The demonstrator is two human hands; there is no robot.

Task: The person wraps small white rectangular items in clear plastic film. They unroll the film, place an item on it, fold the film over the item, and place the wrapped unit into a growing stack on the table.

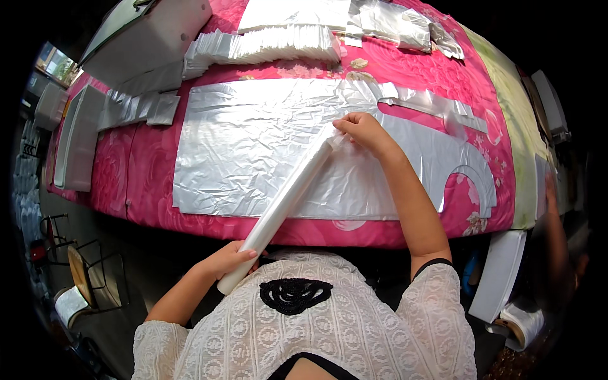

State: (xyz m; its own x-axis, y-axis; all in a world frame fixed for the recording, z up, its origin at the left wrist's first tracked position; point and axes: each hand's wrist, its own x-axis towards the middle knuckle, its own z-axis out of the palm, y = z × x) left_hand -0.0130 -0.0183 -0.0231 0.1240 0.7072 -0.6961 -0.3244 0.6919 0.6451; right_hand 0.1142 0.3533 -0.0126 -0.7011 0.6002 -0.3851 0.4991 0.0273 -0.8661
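Observation:
A long, slim roll of whitish plastic film (288, 197) slants across my front, its lower end close to my body and its upper end over the table. Near the lower end, my left hand (235, 258) is closed around it. At the upper end my right hand (362, 131) pinches the film edge with thumb and fingers. Beneath the roll lies a flat stack of silvery-white plastic bags (234, 145). Its right side has a curved cut-out and handle strips (437, 104).
A pink floral cloth (152, 164) covers the table. Behind the stack stands a row of folded white packets (278, 45). White bins (79, 136) stand at the left, and more plastic bags (392, 25) lie at the back. A chair (79, 272) is on the floor, lower left.

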